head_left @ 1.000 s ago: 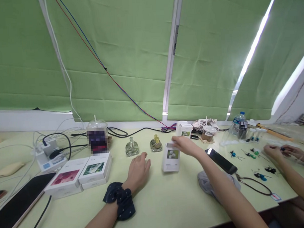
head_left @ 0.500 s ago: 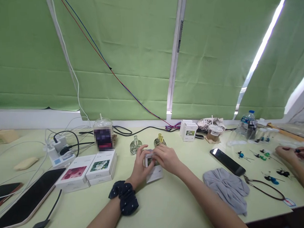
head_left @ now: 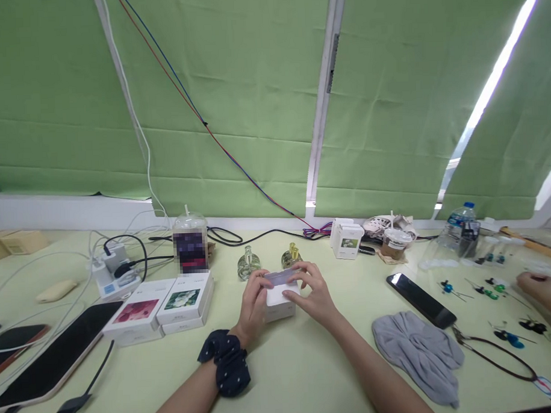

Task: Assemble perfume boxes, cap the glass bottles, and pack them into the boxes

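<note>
A small white cardboard box [head_left: 281, 310] is between my two hands, with its end flap raised at the far side. My left hand [head_left: 253, 305] is closed on the box's left side, fingertips at the flap. On the right side, my right hand [head_left: 313, 292] pinches the flap and the box edge between thumb and fingers. Just beyond the box stand a clear glass bottle [head_left: 249, 265] and another glass bottle with a gold neck [head_left: 290, 256]. A dark dotted scrunchie [head_left: 225, 362] is round my left wrist. The inside of the box is mostly hidden.
White boxes with flower pictures [head_left: 183, 300] lie at left, near a power strip [head_left: 118, 284] and a tablet [head_left: 59, 352]. At right are a phone [head_left: 420, 301], a grey cloth [head_left: 418, 352] and small coloured parts. Another person's hand [head_left: 543, 290] is at far right.
The box has turned in my hands, so its picture side no longer faces up and the flap shows. My right fingers have spread wider round its edge. The camera view has shifted slightly left.
</note>
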`<state>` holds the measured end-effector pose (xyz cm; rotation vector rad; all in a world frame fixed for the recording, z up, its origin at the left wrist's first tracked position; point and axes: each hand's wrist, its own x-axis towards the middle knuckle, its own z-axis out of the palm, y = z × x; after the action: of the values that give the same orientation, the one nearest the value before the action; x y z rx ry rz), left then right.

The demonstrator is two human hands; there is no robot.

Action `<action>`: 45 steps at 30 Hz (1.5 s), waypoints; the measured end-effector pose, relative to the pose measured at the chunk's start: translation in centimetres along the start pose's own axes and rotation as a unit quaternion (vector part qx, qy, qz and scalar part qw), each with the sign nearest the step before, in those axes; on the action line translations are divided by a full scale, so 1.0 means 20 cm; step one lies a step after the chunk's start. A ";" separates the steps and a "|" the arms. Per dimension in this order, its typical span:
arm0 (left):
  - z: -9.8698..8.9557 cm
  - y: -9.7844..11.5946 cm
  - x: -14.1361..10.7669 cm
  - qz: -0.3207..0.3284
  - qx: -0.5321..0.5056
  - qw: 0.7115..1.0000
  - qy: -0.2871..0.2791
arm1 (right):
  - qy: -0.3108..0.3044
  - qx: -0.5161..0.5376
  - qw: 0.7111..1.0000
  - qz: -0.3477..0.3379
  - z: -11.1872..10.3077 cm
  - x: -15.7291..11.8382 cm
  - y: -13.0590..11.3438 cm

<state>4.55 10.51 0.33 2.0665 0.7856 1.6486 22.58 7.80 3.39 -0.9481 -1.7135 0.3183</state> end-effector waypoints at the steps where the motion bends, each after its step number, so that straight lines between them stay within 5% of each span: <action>1: 0.01 0.00 0.00 -0.009 0.002 1.000 0.007 | 0.000 -0.006 1.000 0.013 0.00 0.00 0.00; 11: 0.02 -0.01 0.00 -0.075 -0.005 0.997 -0.028 | -0.033 0.135 0.978 0.157 0.02 -0.01 0.08; 16: 0.03 0.00 0.00 -0.114 -0.035 0.993 0.006 | -0.018 0.182 0.961 0.205 0.03 -0.02 0.12; 22: 0.00 -0.01 0.03 0.020 0.152 0.987 0.048 | 0.008 0.169 0.961 0.217 0.05 -0.03 0.16; 27: -0.01 -0.03 0.03 0.065 0.170 0.983 -0.023 | 0.012 0.179 0.961 0.210 0.07 -0.05 0.17; 34: 0.03 -0.02 0.00 -0.015 0.157 0.987 -0.001 | 0.019 0.207 0.955 0.212 0.08 -0.06 0.19; 40: 0.03 -0.02 0.01 -0.191 -0.066 0.977 -0.074 | 0.015 0.229 0.951 0.208 0.09 -0.07 0.21; 45: 0.01 0.01 0.04 -0.219 -0.112 0.967 -0.067 | 0.010 0.217 0.959 0.182 0.05 -0.04 0.19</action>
<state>4.89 10.83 0.96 1.6790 0.8869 1.2776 23.40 9.98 0.11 -0.9245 -1.3616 0.8857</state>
